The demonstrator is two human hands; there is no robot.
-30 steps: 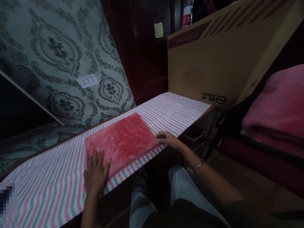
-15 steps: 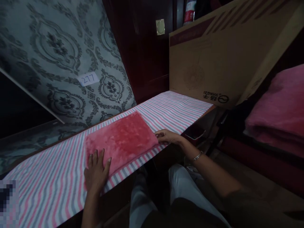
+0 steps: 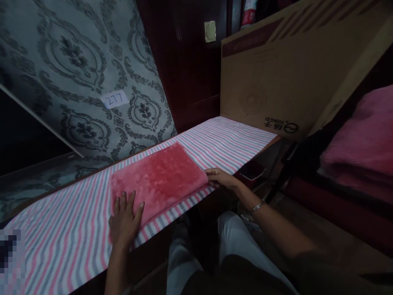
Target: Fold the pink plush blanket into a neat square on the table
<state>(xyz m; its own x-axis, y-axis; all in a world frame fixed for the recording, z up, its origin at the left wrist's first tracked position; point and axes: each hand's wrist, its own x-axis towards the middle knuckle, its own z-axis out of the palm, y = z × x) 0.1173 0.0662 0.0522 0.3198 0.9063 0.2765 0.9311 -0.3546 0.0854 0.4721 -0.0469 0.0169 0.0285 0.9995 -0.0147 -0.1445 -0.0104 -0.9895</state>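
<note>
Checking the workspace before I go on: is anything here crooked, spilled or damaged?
Nothing stands out. The red fleece cloth lies flat and folded on the striped cover, left hand flat on its near corner, right hand at its right edge. No spill or tear shows.

Towel (image 3: 159,180): pink-red, plush, folded into a flat rectangle. It is lying flat on the striped cloth (image 3: 227,143), set at an angle along the front edge. The left hand (image 3: 124,221) is pressing flat on its near left corner; the right hand (image 3: 221,179) is touching its right edge.
</note>
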